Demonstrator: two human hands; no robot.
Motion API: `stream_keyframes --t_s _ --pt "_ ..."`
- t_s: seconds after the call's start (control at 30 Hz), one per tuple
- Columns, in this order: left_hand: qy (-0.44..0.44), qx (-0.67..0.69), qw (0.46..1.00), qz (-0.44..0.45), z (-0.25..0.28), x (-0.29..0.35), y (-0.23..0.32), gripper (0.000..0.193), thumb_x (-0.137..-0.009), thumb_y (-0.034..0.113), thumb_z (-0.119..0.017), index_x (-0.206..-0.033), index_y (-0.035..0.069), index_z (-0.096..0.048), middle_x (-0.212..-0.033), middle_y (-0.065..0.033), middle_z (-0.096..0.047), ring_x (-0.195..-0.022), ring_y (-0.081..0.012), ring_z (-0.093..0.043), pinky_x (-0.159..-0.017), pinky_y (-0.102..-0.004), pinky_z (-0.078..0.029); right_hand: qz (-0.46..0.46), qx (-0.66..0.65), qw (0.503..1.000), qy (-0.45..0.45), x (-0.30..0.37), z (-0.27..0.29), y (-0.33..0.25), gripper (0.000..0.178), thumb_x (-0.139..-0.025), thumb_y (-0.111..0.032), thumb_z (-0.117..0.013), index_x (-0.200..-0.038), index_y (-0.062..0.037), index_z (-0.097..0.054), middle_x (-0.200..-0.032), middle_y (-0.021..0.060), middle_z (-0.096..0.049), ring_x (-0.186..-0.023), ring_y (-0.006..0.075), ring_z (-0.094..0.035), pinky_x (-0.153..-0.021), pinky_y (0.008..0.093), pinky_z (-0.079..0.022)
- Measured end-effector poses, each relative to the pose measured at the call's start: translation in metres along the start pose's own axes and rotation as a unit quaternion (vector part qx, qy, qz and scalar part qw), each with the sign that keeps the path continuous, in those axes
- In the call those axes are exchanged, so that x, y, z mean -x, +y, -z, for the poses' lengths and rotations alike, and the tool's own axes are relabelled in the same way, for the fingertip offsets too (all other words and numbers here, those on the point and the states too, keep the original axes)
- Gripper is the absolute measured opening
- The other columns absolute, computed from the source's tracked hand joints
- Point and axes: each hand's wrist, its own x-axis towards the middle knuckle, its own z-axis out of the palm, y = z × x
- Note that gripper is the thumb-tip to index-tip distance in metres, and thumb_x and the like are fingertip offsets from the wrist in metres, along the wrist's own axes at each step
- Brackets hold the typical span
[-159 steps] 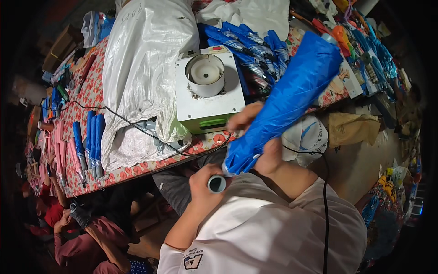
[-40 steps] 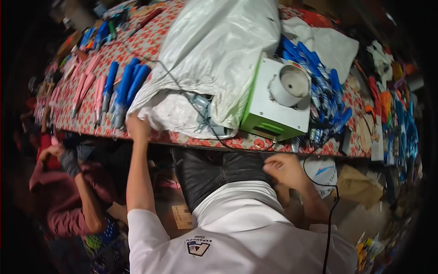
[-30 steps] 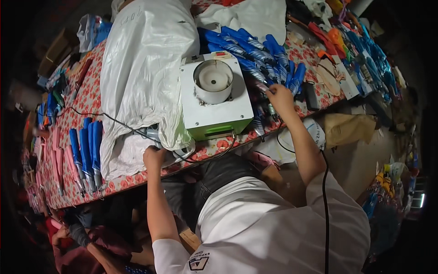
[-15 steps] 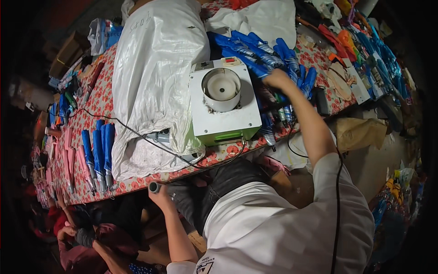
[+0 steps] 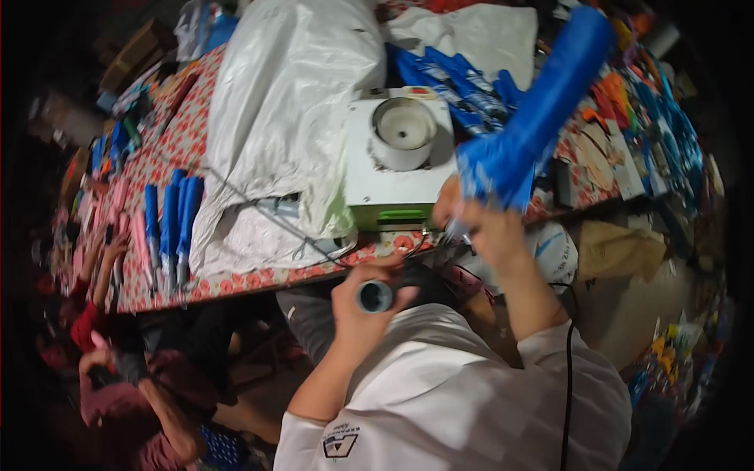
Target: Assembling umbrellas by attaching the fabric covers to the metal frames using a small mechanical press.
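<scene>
My left hand is wrapped round a dark grey-green cylinder, its hollow round end facing up, which looks like an umbrella handle. It is held in front of the table edge. To the right, my right hand grips the lower end of a blue folded umbrella. The umbrella tilts up and to the right, its lower part blurred by motion. Between and beyond my hands stands a white box machine with a round metal cup on top. More blue folded umbrellas lie behind it.
A large white sack lies left of the machine on the flowered tablecloth. A black cable crosses its open end. Blue umbrellas stand farther left. A co-worker's arm shows at lower left. Colourful bundles fill the far right.
My right hand has drawn a blue umbrella from the pile toward me. My left hand has moved right and up with the cylinder, whose open end now faces up. The view has shifted slightly.
</scene>
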Motion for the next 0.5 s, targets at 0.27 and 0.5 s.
stream_keyframes --t_s 0.27,0.5 --pt "-0.059 -0.165 0.984 -0.039 0.016 0.036 0.005 0.024 -0.068 -0.006 -0.074 -0.076 0.004 -0.054 -0.08 -0.0082 -0.066 -0.07 -0.0193 -0.063 -0.063 -0.0282 -0.05 0.22 0.267 0.938 -0.031 0.023 -0.042 0.027 0.021 -0.085 -0.016 -0.06 -0.1 -0.0007 -0.059 -0.089 0.0092 -0.06 -0.082 0.0195 -0.057 -0.078 0.0306 -0.046" --pt "0.21 -0.028 0.975 -0.066 0.042 0.033 -0.013 0.025 -0.067 -0.006 -0.075 -0.076 0.005 -0.054 -0.081 -0.0085 -0.066 -0.072 -0.0195 -0.063 -0.064 -0.0268 -0.049 -0.007 -0.221 0.935 -0.276 0.013 -0.103 -0.025 0.056 -0.092 -0.064 -0.042 -0.076 -0.0107 -0.05 -0.059 0.0027 -0.047 -0.055 0.0151 -0.048 -0.058 0.0293 -0.04"
